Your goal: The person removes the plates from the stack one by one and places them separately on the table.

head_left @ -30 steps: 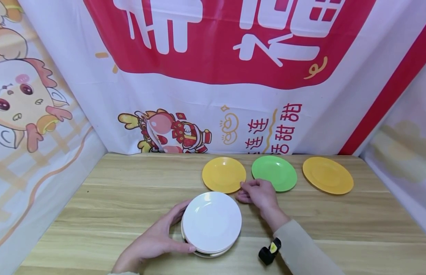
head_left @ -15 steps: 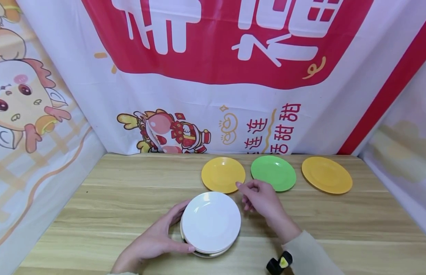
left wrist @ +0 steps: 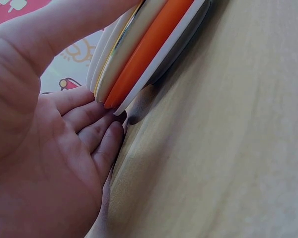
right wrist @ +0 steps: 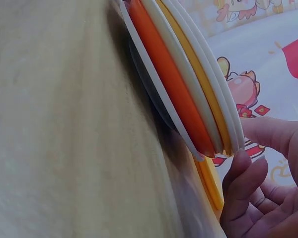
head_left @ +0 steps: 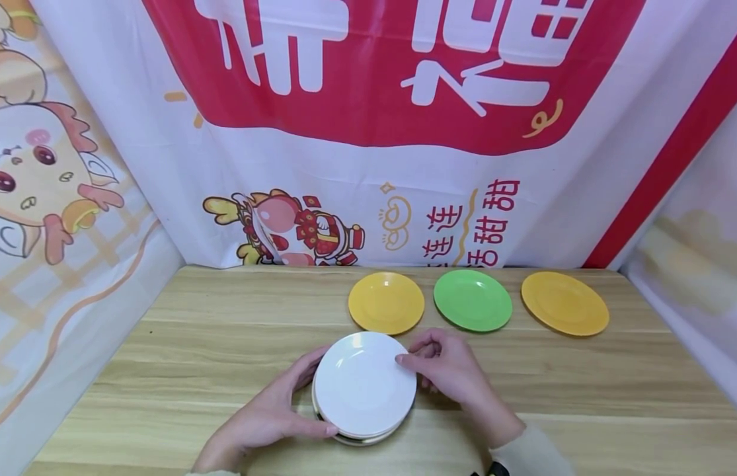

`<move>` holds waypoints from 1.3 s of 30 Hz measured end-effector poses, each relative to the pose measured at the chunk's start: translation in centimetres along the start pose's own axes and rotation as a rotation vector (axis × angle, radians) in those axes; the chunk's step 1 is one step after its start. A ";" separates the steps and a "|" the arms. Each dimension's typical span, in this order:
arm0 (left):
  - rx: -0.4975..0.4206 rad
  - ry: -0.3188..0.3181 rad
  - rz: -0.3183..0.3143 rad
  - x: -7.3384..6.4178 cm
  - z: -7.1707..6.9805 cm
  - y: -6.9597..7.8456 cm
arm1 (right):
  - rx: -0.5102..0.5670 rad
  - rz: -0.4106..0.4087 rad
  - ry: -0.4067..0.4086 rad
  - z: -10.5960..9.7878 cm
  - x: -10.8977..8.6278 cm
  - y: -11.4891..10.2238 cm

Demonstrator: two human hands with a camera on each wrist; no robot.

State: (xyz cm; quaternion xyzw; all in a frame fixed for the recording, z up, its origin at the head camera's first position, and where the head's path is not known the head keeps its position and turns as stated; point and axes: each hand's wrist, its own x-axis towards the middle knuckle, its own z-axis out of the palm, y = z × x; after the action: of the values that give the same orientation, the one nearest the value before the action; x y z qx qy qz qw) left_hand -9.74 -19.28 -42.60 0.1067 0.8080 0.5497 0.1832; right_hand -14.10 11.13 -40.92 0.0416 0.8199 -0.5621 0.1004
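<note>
A stack of plates stands on the wooden table, with a white plate (head_left: pixel 363 383) on top. From the side, the right wrist view shows a yellow plate (right wrist: pixel 201 74), a cream plate and an orange plate (right wrist: pixel 164 74) lower in it. My left hand (head_left: pixel 271 413) holds the stack from the left, thumb at the near rim and fingers around the far left side. With my right hand (head_left: pixel 454 371) I pinch the top white plate's right rim, thumb over its face and index fingertip at the edge.
Along the table's back lie a yellow plate (head_left: pixel 386 303), a green plate (head_left: pixel 472 301) and another yellow plate (head_left: pixel 564 303) in a row. Printed cloth (head_left: pixel 273 158) hangs behind the wooden table (head_left: pixel 225 330) and at both sides.
My right hand has moved from the near right edge of the left yellow plate down to the white plate's rim and pinches it. The left hand and the plates have stayed put.
</note>
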 end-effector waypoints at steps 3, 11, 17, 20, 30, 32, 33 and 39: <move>0.006 -0.004 0.022 -0.1 0.0 0.1 | -0.011 0.004 -0.008 0.2 -0.1 0.2; 0.002 0.004 0.010 0.0 -0.1 -0.2 | 0.005 0.013 -0.033 0.2 -0.3 0.4; -0.002 0.009 0.006 0.1 0.0 -0.2 | 0.005 -0.001 -0.074 -0.2 -0.4 0.5; -0.004 0.012 0.006 0.0 0.0 -0.1 | 0.004 -0.012 -0.089 -0.3 -0.4 0.6; 0.007 0.009 0.034 -0.1 0.1 -0.2 | 0.021 -0.018 -0.118 -0.6 -0.2 0.9; 0.006 0.011 0.031 -0.1 0.1 -0.2 | 0.023 -0.017 -0.123 -0.6 -0.2 1.0; 0.006 0.013 0.030 -0.1 0.1 -0.2 | 0.026 -0.017 -0.126 -0.7 -0.2 1.0; 0.001 0.015 0.025 -0.1 0.1 -0.2 | 0.035 -0.012 -0.133 -0.7 -0.1 0.9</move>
State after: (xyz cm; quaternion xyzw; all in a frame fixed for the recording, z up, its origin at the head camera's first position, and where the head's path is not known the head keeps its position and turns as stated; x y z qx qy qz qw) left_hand -9.62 -19.33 -42.79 0.1128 0.8082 0.5525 0.1701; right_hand -13.87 12.10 -41.50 0.0013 0.8016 -0.5786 0.1505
